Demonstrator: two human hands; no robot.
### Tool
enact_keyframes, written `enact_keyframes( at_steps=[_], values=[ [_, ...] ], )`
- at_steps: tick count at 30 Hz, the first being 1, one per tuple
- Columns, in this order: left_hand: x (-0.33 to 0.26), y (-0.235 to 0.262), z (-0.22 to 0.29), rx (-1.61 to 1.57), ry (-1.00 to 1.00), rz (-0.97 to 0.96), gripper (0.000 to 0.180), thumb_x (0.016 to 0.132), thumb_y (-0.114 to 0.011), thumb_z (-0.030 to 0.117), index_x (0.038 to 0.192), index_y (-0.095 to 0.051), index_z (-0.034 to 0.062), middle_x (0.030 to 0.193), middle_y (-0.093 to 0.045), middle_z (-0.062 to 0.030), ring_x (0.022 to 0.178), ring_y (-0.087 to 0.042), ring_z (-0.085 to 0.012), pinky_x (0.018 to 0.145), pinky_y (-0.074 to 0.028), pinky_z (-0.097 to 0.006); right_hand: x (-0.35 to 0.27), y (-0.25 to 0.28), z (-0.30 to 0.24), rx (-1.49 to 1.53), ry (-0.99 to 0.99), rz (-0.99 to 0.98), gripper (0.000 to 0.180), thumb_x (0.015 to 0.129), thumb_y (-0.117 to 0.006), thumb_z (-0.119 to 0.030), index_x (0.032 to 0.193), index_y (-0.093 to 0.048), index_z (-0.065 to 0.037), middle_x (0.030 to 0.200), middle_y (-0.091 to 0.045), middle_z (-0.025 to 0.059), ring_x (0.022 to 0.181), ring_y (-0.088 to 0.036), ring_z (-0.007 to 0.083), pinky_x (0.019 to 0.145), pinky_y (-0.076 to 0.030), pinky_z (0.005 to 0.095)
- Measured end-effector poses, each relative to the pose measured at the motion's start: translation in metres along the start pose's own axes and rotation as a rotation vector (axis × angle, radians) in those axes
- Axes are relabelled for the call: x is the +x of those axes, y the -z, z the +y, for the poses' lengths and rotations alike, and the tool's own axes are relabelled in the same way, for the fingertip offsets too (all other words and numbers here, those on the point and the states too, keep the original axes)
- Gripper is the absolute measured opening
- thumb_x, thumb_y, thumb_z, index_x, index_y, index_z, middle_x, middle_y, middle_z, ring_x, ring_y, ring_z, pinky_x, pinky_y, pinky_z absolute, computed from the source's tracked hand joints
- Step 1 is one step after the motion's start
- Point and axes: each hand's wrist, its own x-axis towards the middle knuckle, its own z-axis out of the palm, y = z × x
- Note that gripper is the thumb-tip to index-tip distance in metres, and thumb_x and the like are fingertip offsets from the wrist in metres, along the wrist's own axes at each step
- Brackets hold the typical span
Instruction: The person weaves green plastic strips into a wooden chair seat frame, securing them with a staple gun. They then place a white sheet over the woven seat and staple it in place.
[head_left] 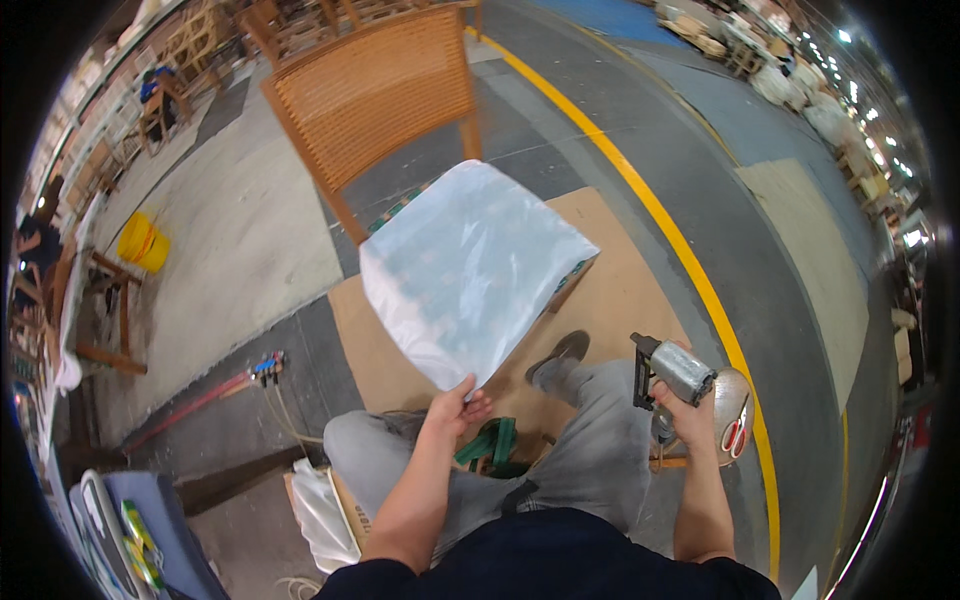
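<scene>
In front of me stands a wooden chair (pixel 372 92) with a woven back. A thin white sheet (pixel 470 265) covers its seat, and bits of green patterned fabric show at the seat's edges. My left hand (pixel 460 408) pinches the sheet's near corner between thumb and fingers. Off to the right, my right hand (pixel 687 412) grips a silver and black pneumatic staple gun (pixel 682 370), held up apart from the chair. Beside that hand, red-handled scissors (pixel 736 436) lie on a small round seat, partly hidden by my arm.
Brown cardboard (pixel 390 335) lies under the chair. A green strap-like item (pixel 492 446) is between my legs. Left are an air hose fitting (pixel 268 368), a yellow bucket (pixel 143 242) and a wooden frame (pixel 118 310). A yellow floor line (pixel 640 190) runs along the right.
</scene>
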Motion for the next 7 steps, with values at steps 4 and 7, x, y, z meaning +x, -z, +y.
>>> enact_keyframes(
  at_steps=[4,7],
  values=[
    [-0.036,-0.009,0.023,0.276,-0.278,0.008,0.038,0.096,-0.074,0.03,0.117,-0.058,0.003,0.094,-0.07,-0.0097,0.077,-0.071,-0.0248,0.079,-0.063,-0.043,0.007,0.007,0.001,0.084,-0.117,0.047,0.068,0.084,-0.083,-0.012,0.143,-0.053,0.0,0.091,-0.067,0.0043,0.075,-0.065,0.0135,0.068,-0.053,0.0277],
    [-0.056,-0.017,0.044,0.374,-0.451,-0.03,0.047,0.095,-0.075,0.03,0.128,-0.058,0.0019,0.101,-0.072,-0.011,0.081,-0.072,-0.0242,0.078,-0.063,-0.042,0.029,0.007,-0.007,0.109,-0.236,0.042,0.068,0.086,-0.082,-0.014,0.145,-0.053,-0.002,0.102,-0.069,0.0057,0.081,-0.067,0.0151,0.074,-0.056,0.0285]
  ],
)
